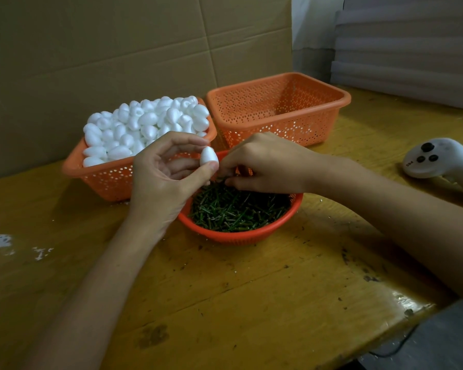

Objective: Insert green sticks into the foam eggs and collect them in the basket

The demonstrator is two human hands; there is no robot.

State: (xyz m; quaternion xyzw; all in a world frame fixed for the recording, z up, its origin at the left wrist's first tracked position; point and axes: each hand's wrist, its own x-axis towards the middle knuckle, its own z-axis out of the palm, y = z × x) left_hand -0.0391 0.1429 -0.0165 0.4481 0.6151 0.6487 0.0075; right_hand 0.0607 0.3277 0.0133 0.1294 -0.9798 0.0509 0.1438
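Underneath, a scuffed wooden table point(251, 289) meets a cardboard wall point(104, 49), with a white controller point(439, 158) at the right. Left hand point(161, 180) pinches a foam egg point(208, 156) upright, tip upward, between thumb and forefinger over the round bowl point(241, 236). Right hand point(265, 164) curls fingers down, pinching among the green sticks point(238, 209); its exact hold is hidden.

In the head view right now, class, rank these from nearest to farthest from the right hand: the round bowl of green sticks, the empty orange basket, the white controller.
1. Round bowl of green sticks: directly under the right hand, whose fingertips reach into it.
2. Empty orange basket: just behind the hand.
3. White controller: far off at the table's right edge.
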